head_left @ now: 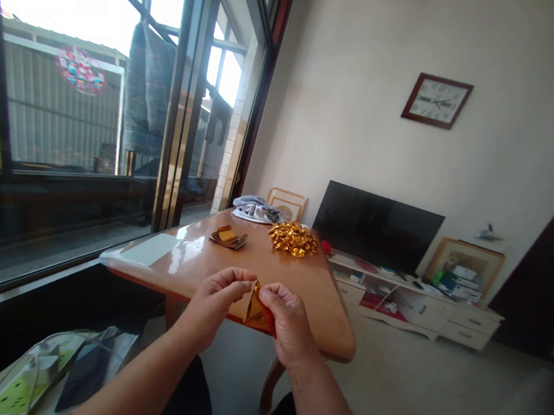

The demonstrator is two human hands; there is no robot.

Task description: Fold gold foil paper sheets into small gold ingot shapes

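Observation:
Between my two hands, over the near edge of the wooden table, is a partly folded piece of gold foil paper (pixel 257 312). My left hand (pixel 221 301) pinches its top corner between thumb and forefinger. The right side of the paper is gripped by my right hand (pixel 288 317), with the thumb on top and the other fingers curled. Farther back on the table lies a pile of folded gold foil pieces (pixel 293 238). To its left sits a stack of flat foil sheets (pixel 228 237), fanned out a little.
The wooden table (pixel 245 270) has a pale flat sheet (pixel 148 250) at its left and a heap of cloth (pixel 255 209) at the back. Beyond it, a television (pixel 378 228) stands on a white cabinet (pixel 424 312). Low at left, a tablet-like dark object (pixel 86 372) lies among bags.

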